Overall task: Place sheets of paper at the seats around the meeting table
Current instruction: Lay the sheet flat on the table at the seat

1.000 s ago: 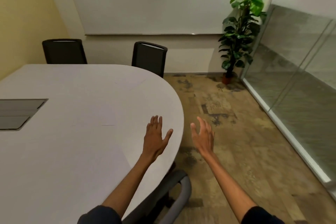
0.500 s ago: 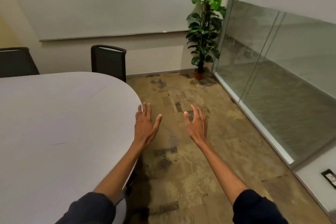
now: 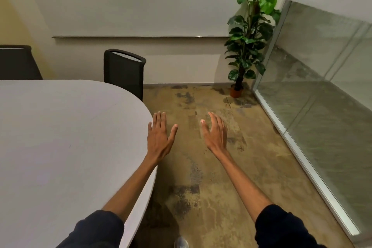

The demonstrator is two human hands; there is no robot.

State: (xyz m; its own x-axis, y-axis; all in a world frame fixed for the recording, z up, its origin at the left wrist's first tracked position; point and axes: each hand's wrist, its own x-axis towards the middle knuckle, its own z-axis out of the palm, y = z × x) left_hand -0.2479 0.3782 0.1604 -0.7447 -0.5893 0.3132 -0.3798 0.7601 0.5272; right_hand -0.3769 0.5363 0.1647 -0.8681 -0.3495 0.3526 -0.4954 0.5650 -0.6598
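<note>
A pale grey meeting table (image 3: 60, 137) with a rounded end fills the left of the frame. The mottled tan floor (image 3: 231, 167) carries a potted plant (image 3: 250, 32) at upper right.

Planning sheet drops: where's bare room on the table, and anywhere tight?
The whole visible table top is bare, from its curved edge by the left hand back to the two chairs. The right hand hangs over open floor. Nothing crowded; no paper in view.

No legible text anywhere.
</note>
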